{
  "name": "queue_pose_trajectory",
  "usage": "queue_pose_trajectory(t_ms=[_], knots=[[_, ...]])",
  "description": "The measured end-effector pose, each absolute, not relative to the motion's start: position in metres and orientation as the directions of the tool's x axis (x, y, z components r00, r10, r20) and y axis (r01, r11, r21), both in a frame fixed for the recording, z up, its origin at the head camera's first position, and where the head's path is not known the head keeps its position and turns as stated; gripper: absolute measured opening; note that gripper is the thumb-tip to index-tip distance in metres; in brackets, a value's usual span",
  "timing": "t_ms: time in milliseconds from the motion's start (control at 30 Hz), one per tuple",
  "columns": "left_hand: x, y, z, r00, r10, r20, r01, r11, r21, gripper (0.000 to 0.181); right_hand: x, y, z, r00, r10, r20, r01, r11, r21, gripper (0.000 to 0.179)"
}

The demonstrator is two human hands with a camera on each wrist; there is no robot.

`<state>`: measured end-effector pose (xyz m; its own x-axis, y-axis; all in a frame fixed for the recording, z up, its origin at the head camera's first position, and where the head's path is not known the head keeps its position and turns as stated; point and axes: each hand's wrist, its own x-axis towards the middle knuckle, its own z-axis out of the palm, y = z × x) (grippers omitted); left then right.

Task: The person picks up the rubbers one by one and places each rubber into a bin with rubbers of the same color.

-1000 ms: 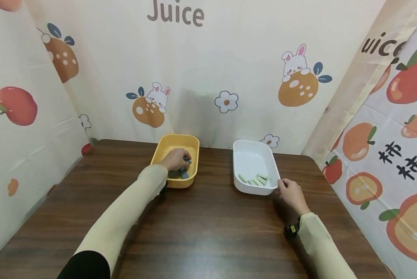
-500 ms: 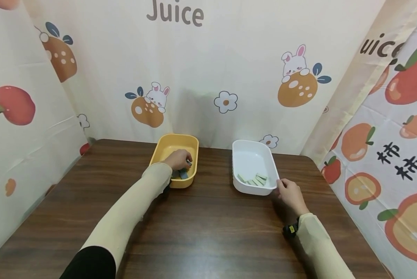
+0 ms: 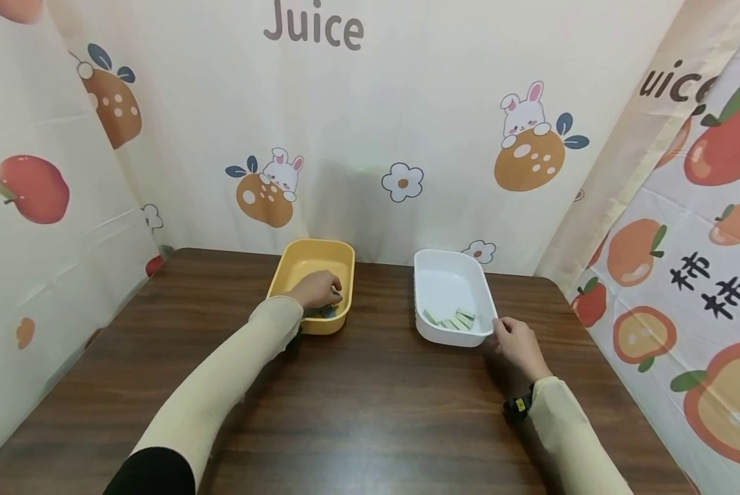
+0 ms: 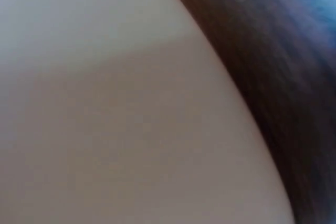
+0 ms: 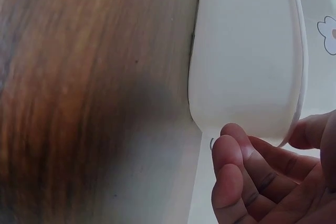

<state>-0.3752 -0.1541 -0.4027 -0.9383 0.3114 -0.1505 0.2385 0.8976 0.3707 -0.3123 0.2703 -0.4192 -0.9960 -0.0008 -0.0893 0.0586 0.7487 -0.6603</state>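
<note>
My left hand (image 3: 315,289) reaches down into the yellow bin (image 3: 301,256), fingers curled at a small blue-grey piece (image 3: 336,294). Another blue-grey piece (image 3: 328,311) lies below it on the bin's floor; the hand and sleeve cover part of the bin. At the white bin (image 3: 446,271), my right hand (image 3: 518,344) pinches the near right corner of the rim between thumb and fingers. The right wrist view shows the thumb at the rim of that white bin (image 5: 247,51) and fingers against its outer wall. Several pale green-edged pieces (image 3: 459,320) lie inside it, toward the near end.
Both bins stand near the back edge of a dark wooden table (image 3: 370,405), with a gap between them. A printed curtain (image 3: 357,103) hangs close behind and along both sides. A pale sleeve (image 4: 115,119) fills most of the left wrist view, hiding the left hand there.
My left hand stays in the yellow bin and its fingers shift slightly among the blue-grey pieces, ending lower. My right hand and the white bin hold still.
</note>
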Motion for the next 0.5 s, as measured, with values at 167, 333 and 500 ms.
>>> queue_pose_trajectory(t_ms=[167, 333, 500], knots=[[-0.360, -0.162, -0.397, -0.964, 0.254, -0.078, 0.218, 0.923, 0.316, 0.028, -0.312, 0.270, -0.415, -0.996, -0.005, -0.087, 0.054, 0.752, -0.656, 0.046], [-0.341, -0.167, -0.390, -0.976, 0.215, -0.014, 0.200, 0.928, 0.313, 0.029, -0.311, 0.271, -0.416, -0.997, 0.003, -0.081, 0.055, 0.764, -0.643, 0.048], [-0.325, -0.170, -0.382, -0.984, 0.176, 0.029, 0.176, 0.928, 0.328, 0.028, -0.310, 0.273, -0.417, -0.996, 0.002, -0.086, 0.058, 0.756, -0.653, 0.049]])
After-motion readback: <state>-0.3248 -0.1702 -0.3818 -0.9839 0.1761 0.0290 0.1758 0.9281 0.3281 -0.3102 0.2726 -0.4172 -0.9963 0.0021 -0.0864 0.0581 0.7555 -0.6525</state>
